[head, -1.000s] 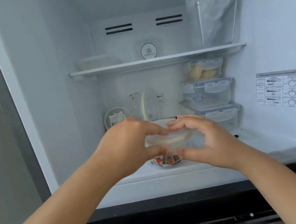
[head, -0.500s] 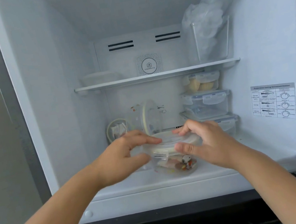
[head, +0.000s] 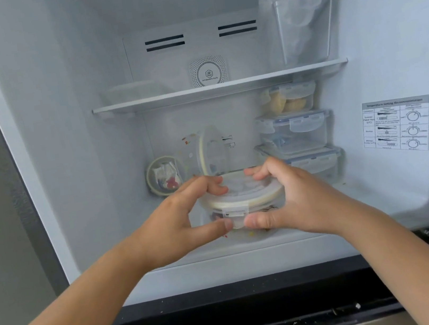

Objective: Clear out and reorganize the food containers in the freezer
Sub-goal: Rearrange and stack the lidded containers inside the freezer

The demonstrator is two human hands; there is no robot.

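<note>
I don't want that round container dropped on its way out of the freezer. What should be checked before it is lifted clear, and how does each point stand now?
1. Both hands on it: ok. The left hand and right hand grip the round container from opposite sides.
2. Lid seated: ok, it lies flat; its front clip looks down.
3. Other clips latched: cannot tell, hidden by the fingers.
4. Path toward the person: ok, nothing stands in front of it.
5. Neighbours clear: ok. The stacked containers at right and the upright ones behind stand apart from it.
6. Bottom frozen to the freezer floor: cannot tell.
</note>
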